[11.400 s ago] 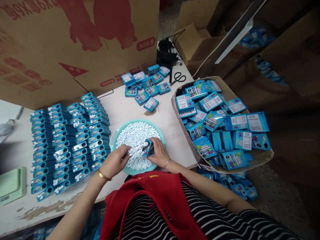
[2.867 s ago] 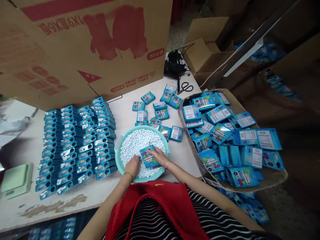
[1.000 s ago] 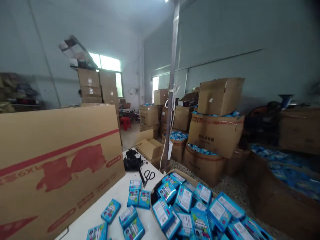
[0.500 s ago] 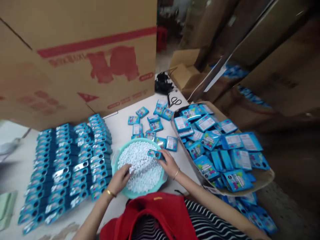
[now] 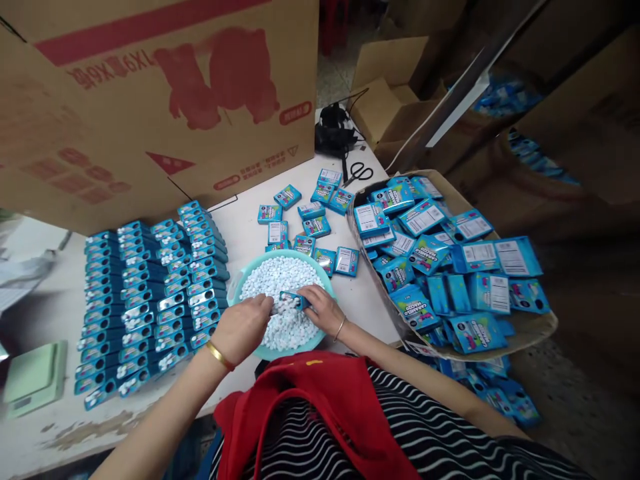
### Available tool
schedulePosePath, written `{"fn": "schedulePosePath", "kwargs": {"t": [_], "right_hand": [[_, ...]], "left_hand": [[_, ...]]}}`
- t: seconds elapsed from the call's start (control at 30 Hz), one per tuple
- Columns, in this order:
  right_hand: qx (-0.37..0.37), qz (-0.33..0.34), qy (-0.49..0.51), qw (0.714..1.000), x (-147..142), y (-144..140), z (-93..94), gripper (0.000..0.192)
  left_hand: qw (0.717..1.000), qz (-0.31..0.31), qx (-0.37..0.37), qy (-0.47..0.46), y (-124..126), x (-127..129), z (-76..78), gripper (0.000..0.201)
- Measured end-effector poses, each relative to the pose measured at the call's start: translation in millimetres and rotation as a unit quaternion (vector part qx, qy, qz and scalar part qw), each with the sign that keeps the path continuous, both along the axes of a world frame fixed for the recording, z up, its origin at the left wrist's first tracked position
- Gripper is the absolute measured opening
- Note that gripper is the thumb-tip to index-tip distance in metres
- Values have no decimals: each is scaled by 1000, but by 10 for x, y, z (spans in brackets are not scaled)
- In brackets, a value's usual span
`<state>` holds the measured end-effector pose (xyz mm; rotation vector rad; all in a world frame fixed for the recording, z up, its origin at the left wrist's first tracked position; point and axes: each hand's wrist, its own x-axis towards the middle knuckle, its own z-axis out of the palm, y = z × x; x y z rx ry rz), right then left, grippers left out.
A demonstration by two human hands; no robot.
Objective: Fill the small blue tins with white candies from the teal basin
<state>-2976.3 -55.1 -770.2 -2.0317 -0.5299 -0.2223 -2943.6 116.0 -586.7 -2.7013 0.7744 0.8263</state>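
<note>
Leftmost, a green scale [image 5: 34, 377] sits by rows of open blue boxes [image 5: 150, 300] on the white surface [image 5: 250, 193]. Next, the left hand [image 5: 243, 327] curls over the white candies [image 5: 273, 283] in the teal basin [image 5: 235, 283]; whether its grip holds any I cannot tell. The right hand [image 5: 323, 310] pinches a small box [image 5: 294, 300] low over the heap. Candies could spill past the box mouth if pushed in too fast, or the box could tip. Closed boxes [image 5: 313, 223] lie scattered beyond, with scissors [image 5: 357, 175]. At right, a carton [image 5: 525, 330] brims with flat packs. Cardboard [image 5: 150, 100] walls the back; more cartons crowd the floor.
</note>
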Motion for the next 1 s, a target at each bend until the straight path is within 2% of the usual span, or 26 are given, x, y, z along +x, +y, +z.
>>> {"fn": "schedulePosePath", "kwargs": {"t": [0.07,0.17,0.23,0.3,0.4,0.47,0.53,0.67,0.77,0.87,0.93,1.0], "right_hand": [[2,3,3,1000,-8,0,-15,44],[7,1,12,1000,-14,-2,-43,44],[11,-4,18,1000,-13,-17,-62,44],[18,-12,28,999,-8,-54,-71,43],[46,-38,62,996,6,-154,-59,39],[69,-63,89,992,24,-235,-34,36],[84,-90,105,987,47,-313,-4,33],[85,-125,112,982,94,-425,47,32],[86,-141,115,980,114,-462,73,32],[95,-160,120,975,119,-472,87,33],[97,-167,123,973,116,-475,87,32],[97,-164,122,974,112,-475,78,32]], "left_hand": [[999,-28,25,-4,-135,-2,95,22],[999,-43,20,-8,-221,0,158,26],[1000,-22,0,-20,-147,18,124,25],[999,16,-28,-40,44,49,8,21],[995,74,-31,-52,448,81,-348,20],[994,106,-18,-26,661,71,-687,21],[992,126,-26,2,733,43,-1058,24],[986,135,-86,34,469,21,-1711,24],[979,138,-141,55,222,55,-1989,26],[968,149,-188,71,188,70,-2030,27],[961,154,-215,81,268,50,-1939,26],[955,154,-240,87,377,13,-1777,25]]}}
